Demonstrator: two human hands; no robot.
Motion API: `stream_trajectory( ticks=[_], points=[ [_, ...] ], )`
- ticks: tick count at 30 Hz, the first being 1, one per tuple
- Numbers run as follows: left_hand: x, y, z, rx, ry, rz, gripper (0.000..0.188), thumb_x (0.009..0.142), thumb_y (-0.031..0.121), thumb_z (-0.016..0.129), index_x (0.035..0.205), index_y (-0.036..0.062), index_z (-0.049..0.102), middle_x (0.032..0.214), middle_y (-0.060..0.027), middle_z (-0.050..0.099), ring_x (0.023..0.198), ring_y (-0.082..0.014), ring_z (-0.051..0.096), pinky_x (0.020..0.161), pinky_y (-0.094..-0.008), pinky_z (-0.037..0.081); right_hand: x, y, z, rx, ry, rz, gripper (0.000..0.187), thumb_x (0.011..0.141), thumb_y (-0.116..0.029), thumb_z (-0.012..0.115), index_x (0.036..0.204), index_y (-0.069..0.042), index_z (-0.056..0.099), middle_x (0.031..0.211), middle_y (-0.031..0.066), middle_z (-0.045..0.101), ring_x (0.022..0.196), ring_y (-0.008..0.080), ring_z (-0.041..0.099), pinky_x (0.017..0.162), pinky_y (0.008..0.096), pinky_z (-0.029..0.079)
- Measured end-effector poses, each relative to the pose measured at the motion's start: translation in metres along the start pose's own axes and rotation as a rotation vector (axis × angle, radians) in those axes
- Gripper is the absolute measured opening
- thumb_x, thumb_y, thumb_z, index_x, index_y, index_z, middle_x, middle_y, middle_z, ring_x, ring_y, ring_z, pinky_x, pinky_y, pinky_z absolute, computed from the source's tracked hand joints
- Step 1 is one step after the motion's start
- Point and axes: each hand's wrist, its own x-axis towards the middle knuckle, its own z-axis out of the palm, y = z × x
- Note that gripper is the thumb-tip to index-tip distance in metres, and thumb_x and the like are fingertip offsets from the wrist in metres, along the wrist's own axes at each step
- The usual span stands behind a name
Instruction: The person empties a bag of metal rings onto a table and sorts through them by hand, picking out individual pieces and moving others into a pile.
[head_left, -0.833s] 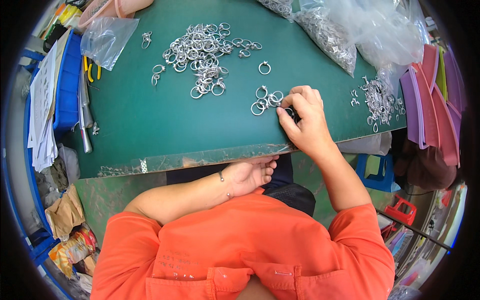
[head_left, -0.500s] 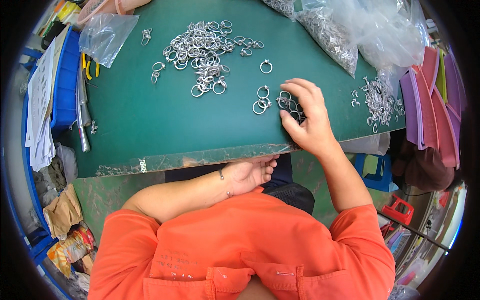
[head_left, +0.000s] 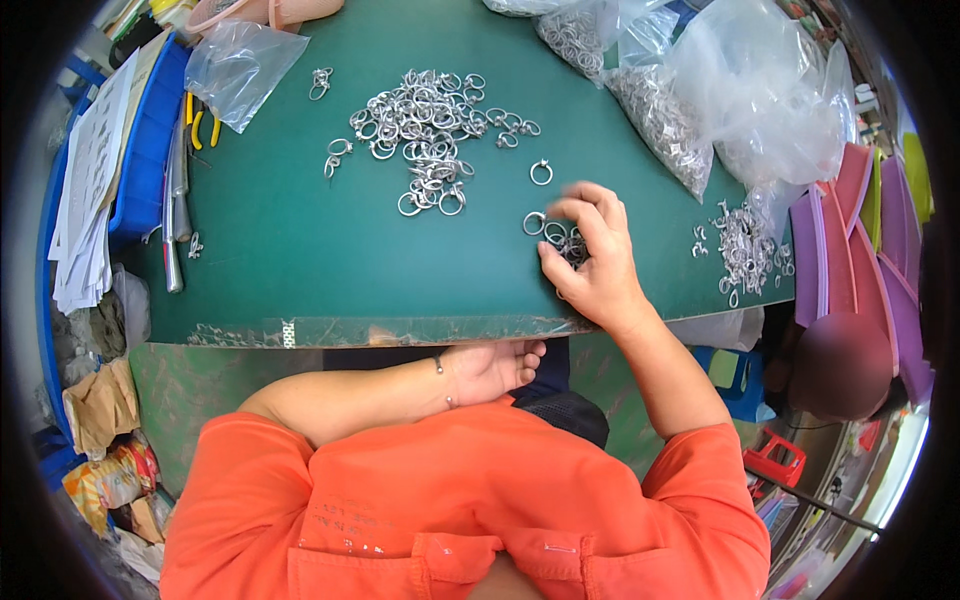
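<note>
My right hand (head_left: 592,257) rests on the green table (head_left: 300,250) near its front edge. Its fingers curl over a small cluster of silver metal rings (head_left: 556,234) and touch them. A single ring (head_left: 541,172) lies just beyond the fingertips. Further back sits a large heap of the same rings (head_left: 425,125). My left hand (head_left: 495,368) is below the table edge against my orange shirt, fingers loosely bent, nothing visible in it.
Clear plastic bags of metal parts (head_left: 690,95) lie at the back right, with a loose pile of parts (head_left: 742,250) at the right edge. A blue tray (head_left: 145,140), papers, yellow-handled pliers (head_left: 200,125) and an empty bag (head_left: 240,65) are at the left. Purple trays (head_left: 860,240) stand right.
My right hand has slid slightly left and forward over the small ring cluster, fingers spreading over it. The left hand stays below the table edge.
</note>
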Motion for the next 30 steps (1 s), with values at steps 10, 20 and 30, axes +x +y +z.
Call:
stream_trajectory(
  ticks=[10,20,30],
  points=[
    [-0.017,-0.009,0.016,-0.306,-0.342,0.008,0.043,0.101,0.033,0.037,0.131,0.0035,0.047,0.137,-0.011,0.05,0.125,-0.0276,0.05,0.11,-0.0403,0.039,-0.019,-0.029,0.01,0.327,-0.307,-0.324,0.017,0.075,-0.005,0.072,0.092,-0.005,0.067,0.104,0.0119,0.063,0.098,0.0301,0.06,0.084,0.0409,0.05],
    [-0.019,-0.002,0.006,-0.286,-0.146,-0.034,0.034,0.098,0.026,0.049,0.119,0.0008,0.06,0.113,-0.0134,0.065,0.107,-0.0276,0.062,0.094,-0.0396,0.051,0.057,-0.053,0.048,0.036,-0.258,-0.534,0.035,0.082,-0.014,0.067,0.115,-0.004,0.062,0.126,0.0147,0.056,0.124,0.0339,0.049,0.102,0.0475,0.04],
    [-0.015,-0.001,-0.006,-0.264,-0.144,-0.001,0.036,0.097,0.02,0.054,0.125,-0.0028,0.054,0.121,-0.0178,0.061,0.113,-0.03,0.06,0.096,-0.04,0.051,0.065,-0.03,0.044,0.004,-0.272,-0.37,0.034,0.08,-0.02,0.071,0.112,-0.01,0.066,0.121,0.0074,0.061,0.11,0.0294,0.054,0.094,0.0424,0.04]
  ],
)
